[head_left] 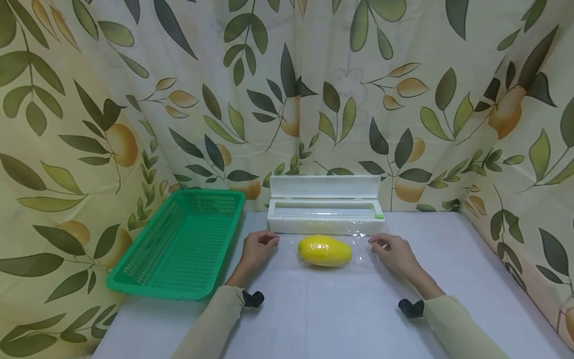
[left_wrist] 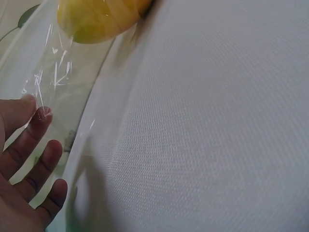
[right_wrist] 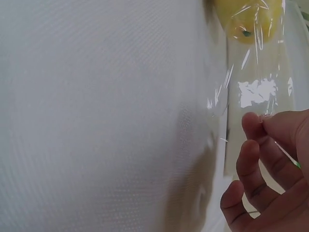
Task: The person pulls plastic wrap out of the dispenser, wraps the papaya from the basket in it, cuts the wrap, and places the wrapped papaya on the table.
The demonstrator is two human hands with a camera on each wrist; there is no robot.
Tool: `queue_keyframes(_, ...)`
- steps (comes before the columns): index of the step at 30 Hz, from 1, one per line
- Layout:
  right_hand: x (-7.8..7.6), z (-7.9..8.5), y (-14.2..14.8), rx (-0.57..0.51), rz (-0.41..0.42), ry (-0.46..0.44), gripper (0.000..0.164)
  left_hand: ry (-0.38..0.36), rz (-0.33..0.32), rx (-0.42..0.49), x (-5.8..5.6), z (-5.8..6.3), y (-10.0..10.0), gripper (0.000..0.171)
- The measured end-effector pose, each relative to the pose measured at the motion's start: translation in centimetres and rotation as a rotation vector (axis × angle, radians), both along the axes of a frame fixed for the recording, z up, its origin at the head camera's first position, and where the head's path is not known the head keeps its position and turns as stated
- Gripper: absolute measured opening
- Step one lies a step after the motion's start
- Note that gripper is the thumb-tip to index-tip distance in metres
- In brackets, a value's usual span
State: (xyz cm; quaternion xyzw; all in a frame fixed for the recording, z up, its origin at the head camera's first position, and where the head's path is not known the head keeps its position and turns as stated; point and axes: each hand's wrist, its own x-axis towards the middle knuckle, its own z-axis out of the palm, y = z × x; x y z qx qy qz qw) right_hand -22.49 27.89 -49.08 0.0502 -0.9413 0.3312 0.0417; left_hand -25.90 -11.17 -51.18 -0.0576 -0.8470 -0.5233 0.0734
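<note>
A smooth, oblong yellow fruit point(head_left: 325, 251) lies on the table in front of a white cling film dispenser point(head_left: 326, 227), whose lid stands up. Clear cling film point(head_left: 360, 258) runs from the dispenser's front and covers the fruit, with shiny creases. My left hand point(head_left: 258, 248) pinches one corner of it between thumb and index finger, left of the fruit. On the other side, my right hand point(head_left: 398, 255) pinches the opposite corner the same way. In both wrist views, the other fingers of the left hand point(left_wrist: 31, 159) and right hand point(right_wrist: 270, 169) are spread loosely below the film.
A green perforated plastic basket point(head_left: 215, 279) sits to the left on the white-covered table point(head_left: 323, 319). A green slider point(head_left: 379, 216) is at the dispenser's right end. Leaf-patterned curtain point(head_left: 314, 99) hangs behind and along both sides.
</note>
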Motion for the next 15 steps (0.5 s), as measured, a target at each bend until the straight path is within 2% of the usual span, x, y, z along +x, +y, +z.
queue_keyframes(5,-0.04,-0.06,0.05,-0.028,-0.001,-0.011,0.018,-0.011,0.002,0.005,0.11,0.03,0.12,0.004)
queue_keyframes(10,0.18,0.15,0.03,-0.019,0.023,-0.021,0.011,-0.014,0.001,0.001,0.22,0.21,-0.02,0.005)
queue_keyframes(15,0.42,0.25,0.15,0.015,0.035,-0.028,0.011,-0.011,-0.036,-0.007,0.37,0.58,-0.35,0.01)
